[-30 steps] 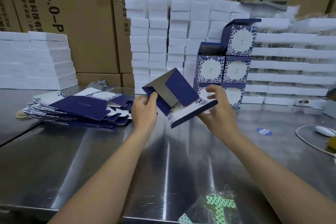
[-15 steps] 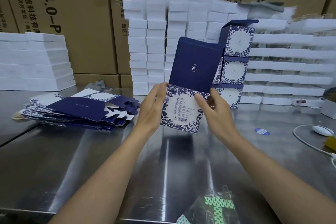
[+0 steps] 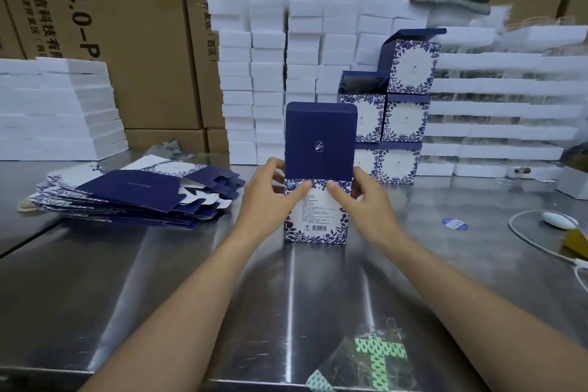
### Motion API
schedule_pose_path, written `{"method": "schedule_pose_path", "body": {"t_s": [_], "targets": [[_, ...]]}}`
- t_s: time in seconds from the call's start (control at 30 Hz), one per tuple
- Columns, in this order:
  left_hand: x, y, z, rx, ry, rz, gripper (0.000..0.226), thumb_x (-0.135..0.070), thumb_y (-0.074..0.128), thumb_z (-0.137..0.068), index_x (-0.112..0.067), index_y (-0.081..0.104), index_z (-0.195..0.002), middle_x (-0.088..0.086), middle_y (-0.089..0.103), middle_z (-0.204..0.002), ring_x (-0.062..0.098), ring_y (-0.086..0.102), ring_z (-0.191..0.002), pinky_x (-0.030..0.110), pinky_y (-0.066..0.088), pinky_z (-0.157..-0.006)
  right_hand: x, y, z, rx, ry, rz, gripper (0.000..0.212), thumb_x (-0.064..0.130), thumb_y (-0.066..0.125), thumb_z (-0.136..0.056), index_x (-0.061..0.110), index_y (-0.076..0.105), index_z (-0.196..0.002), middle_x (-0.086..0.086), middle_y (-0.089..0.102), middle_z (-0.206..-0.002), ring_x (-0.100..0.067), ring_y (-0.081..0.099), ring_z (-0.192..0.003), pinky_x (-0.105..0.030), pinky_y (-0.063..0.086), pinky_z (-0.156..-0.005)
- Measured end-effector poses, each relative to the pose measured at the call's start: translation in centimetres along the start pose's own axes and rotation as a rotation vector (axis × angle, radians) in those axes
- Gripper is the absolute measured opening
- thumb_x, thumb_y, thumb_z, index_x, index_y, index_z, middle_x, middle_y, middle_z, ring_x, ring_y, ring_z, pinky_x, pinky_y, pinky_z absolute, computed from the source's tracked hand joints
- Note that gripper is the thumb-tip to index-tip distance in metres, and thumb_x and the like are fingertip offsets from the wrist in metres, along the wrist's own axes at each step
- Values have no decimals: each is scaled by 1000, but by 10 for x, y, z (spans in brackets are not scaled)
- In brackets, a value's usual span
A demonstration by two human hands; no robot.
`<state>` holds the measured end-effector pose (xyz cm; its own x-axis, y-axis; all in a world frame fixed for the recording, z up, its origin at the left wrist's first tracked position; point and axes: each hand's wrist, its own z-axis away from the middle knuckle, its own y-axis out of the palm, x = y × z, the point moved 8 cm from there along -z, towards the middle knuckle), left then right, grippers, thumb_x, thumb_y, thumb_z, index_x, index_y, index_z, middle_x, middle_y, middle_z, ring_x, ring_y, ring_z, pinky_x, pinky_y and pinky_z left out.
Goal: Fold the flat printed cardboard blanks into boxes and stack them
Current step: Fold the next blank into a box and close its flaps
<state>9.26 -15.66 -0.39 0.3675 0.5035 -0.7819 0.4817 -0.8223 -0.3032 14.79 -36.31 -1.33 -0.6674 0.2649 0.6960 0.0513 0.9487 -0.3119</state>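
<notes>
A folded blue-and-white floral box (image 3: 315, 216) stands upright on the steel table, its dark blue lid flap (image 3: 319, 140) pointing straight up. My left hand (image 3: 270, 192) grips its left side, thumb on the front face near the lid's fold. My right hand (image 3: 359, 197) grips the right side the same way. A pile of flat printed blanks (image 3: 133, 191) lies to the left. Several finished boxes (image 3: 397, 118) are stacked behind the one I hold, some with lids open.
White foam blocks (image 3: 286, 73) are stacked along the back, with brown cartons (image 3: 127, 25) behind them. A white cable and mouse-like device (image 3: 556, 219) lie at the right, a blue sticker (image 3: 455, 223) near them, and a clear plastic bag (image 3: 366, 363) at the near edge.
The box went from tilted and half-open in the air to upright, then came down onto the table. Both hands followed it down and now hold its sides.
</notes>
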Motion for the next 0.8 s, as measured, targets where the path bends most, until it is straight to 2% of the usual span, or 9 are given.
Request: {"method": "schedule_pose_path", "body": {"t_s": [0.1,0.17,0.23,0.3,0.4,0.57,0.63,0.7,0.8], "targets": [[4,0,-1,-20,15,-12,33,-52,82,-87,-39,62,-110,-10,65,-110,11,71,-89,33,62,-73,-5,4,0,-5,7,20,27,59,63,-92,38,66,-109,9,58,-82,-8,46,-68,-31,40,-67],[5,-1,-1,-31,37,-28,33,-53,81,-87,-41,63,-111,-14,62,-114,5,69,-95,23,58,-75,-7,5,-1,-13,4,58,24,60,62,-93,39,64,-103,8,55,-88,-5,50,-74,-30,41,-71],[1,-2,-1,-52,99,-63,30,-52,79,-88,-42,64,-112,-22,61,-119,-4,63,-106,14,50,-81,-9,4,-2,-17,-1,71,20,55,65,-96,39,66,-109,9,52,-108,0,57,-99,-31,49,-86],[-2,0,0,-53,159,-73,27,-48,76,-91,-41,68,-116,-26,65,-122,-6,61,-114,21,50,-93,-7,6,-3,-1,-12,19,25,46,68,-99,39,67,-123,13,51,-128,1,55,-121,-29,52,-99],[-1,5,2,-47,163,-39,22,-47,73,-94,-38,70,-114,-24,73,-110,-1,67,-106,34,57,-93,-2,6,-2,6,-40,-17,30,50,64,-97,39,67,-125,18,60,-124,3,58,-119,-26,53,-99],[1,3,2,-101,138,-7,22,-60,67,-96,-40,66,-105,-23,73,-105,-3,66,-104,36,56,-91,-1,1,-2,-84,-20,-66,20,55,59,-102,37,66,-109,14,68,-108,-10,67,-106,-43,56,-92],[1,2,3,-116,105,27,31,-60,70,-93,-50,52,-115,-29,70,-108,-12,62,-109,27,53,-89,-4,2,-2,-114,24,-126,18,48,66,-101,39,57,-113,18,69,-113,-9,70,-104,-37,58,-87],[-4,2,7,-120,111,65,48,-56,71,-94,-62,36,-127,-33,64,-113,-14,59,-112,26,51,-90,0,0,0,-151,28,-146,31,45,70,-99,44,48,-121,21,63,-122,-8,70,-104,-23,55,-83],[-12,6,10,-123,217,-84,32,-48,65,-101,-55,52,-130,-26,53,-130,-13,55,-115,37,52,-98,10,-2,0,-152,-90,51,27,41,64,-103,47,54,-127,17,53,-136,2,62,-110,-12,49,-87]]}}
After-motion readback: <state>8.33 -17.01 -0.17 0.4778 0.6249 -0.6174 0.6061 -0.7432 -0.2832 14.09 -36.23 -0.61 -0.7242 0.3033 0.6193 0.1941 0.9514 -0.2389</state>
